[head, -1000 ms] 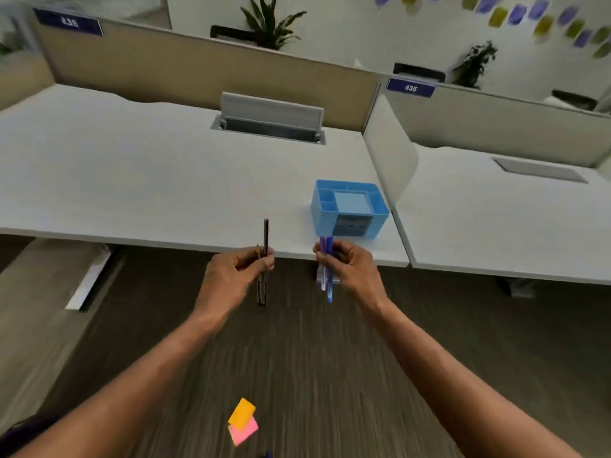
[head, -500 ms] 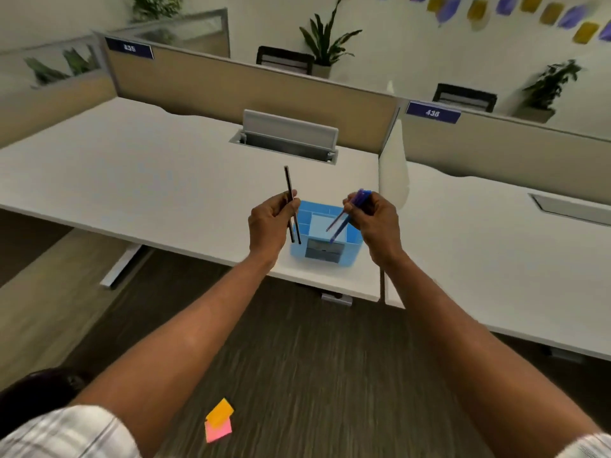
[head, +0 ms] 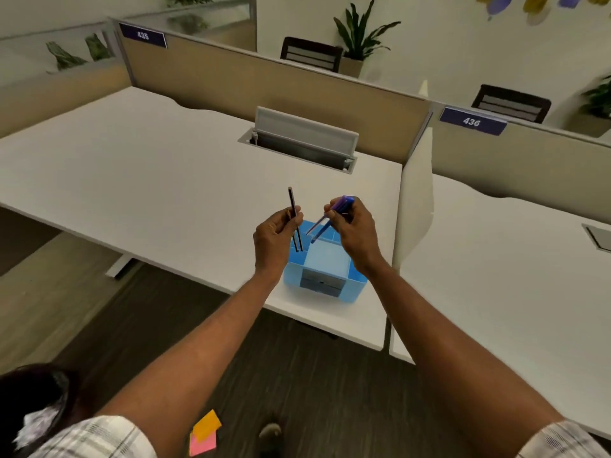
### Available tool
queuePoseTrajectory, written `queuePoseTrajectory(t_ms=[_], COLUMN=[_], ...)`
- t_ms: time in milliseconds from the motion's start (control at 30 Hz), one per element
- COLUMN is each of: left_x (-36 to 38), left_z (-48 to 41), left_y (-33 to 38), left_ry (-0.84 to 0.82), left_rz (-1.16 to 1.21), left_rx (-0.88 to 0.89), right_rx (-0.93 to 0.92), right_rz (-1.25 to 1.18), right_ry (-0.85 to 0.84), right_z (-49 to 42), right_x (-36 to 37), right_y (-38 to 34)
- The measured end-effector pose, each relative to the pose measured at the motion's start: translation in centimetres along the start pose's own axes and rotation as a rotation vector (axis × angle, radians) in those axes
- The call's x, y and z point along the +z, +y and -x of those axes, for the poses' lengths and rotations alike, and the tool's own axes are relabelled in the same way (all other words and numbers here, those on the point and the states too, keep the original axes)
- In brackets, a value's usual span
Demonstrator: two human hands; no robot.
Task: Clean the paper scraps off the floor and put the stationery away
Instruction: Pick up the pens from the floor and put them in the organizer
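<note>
A light blue desk organiser (head: 325,269) with compartments and a small drawer stands near the front edge of the white desk (head: 148,180). My left hand (head: 274,238) grips two dark pencils (head: 292,206), held upright with their tips over the organiser's left compartment. My right hand (head: 355,231) holds blue pens (head: 325,221), slanted down-left with their tips above the organiser's back compartments. On the dark carpet near my feet lie an orange sticky note (head: 207,424) and a pink sticky note (head: 203,445), overlapping.
A cable hatch with raised lid (head: 305,137) sits at the desk's back. Beige partitions (head: 264,87) run behind. A white divider panel (head: 416,193) separates this desk from the right-hand desk (head: 512,276). My shoe (head: 271,431) is on the carpet.
I have stepped closer to the desk. Both hands moved forward and now hover over the organiser, with the pencils and pens lowered toward its compartments.
</note>
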State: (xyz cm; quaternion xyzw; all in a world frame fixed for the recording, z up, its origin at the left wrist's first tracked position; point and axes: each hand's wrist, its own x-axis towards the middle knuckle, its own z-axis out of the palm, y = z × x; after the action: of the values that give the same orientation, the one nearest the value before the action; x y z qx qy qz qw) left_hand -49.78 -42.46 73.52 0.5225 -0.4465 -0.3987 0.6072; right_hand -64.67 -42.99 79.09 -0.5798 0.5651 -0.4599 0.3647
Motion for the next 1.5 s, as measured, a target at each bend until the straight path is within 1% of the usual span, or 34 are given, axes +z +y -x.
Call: queuePoseTrajectory(t_ms=[200, 367, 500, 667, 767, 933, 1033, 1167, 1267, 1400, 1500], left_x=[-0.2, 0.0, 0.3, 0.5, 0.7, 0.6, -0.7, -3.2, -5.2, -8.6, -11.1], left_z=[-0.9, -0.8, -1.2, -0.8, 0.1, 2.1, 4.5, 8.3, 10.9, 15.0, 18.7], left_y=[-4.0, -6.7, -7.7, -8.4, -8.4, -7.9, -7.7, -6.9, -6.1, -5.8, -6.2], left_ry=[-0.011, -0.027, 0.006, 0.062, 0.113, 0.191, 0.238, 0.276, 0.347, 0.367, 0.407], left_rz=[-0.165, -0.269, -0.335, -0.425, -0.446, -0.619, -0.724, -0.813, -0.905, -1.037, -1.067], left_rx=[0.009, -0.002, 0.006, -0.003, -0.046, -0.133, -0.173, -0.185, -0.175, -0.226, -0.297], right_rx=[0.012, 0.066, 0.046, 0.043, -0.01, -0.14, -0.239, -0.347, -0.466, -0.647, -0.693], right_rz=[0.054, 0.152, 0.25, 0.292, 0.332, 0.343, 0.329, 0.331, 0.361, 0.46, 0.523], right_ry=[-0.098, -0.261, -0.35, -0.461, -0.492, -0.448, -0.448, -0.494, -0.567, -0.719, -0.827], right_z=[-3.6, -5.6, -7.9, -8.9, -9.3, -9.7, -9.0, -5.9, -2.8, 1.6, 4.9], right_x=[1.5, 2.3, 2.7, 2.5, 1.4, -0.1, -0.1, 0.9, 2.5, 5.6, 7.7], right_y=[3.4, 5.5, 6.4, 7.4, 7.6, 7.1, 6.1, 4.7, 4.4, 4.7, 5.5])
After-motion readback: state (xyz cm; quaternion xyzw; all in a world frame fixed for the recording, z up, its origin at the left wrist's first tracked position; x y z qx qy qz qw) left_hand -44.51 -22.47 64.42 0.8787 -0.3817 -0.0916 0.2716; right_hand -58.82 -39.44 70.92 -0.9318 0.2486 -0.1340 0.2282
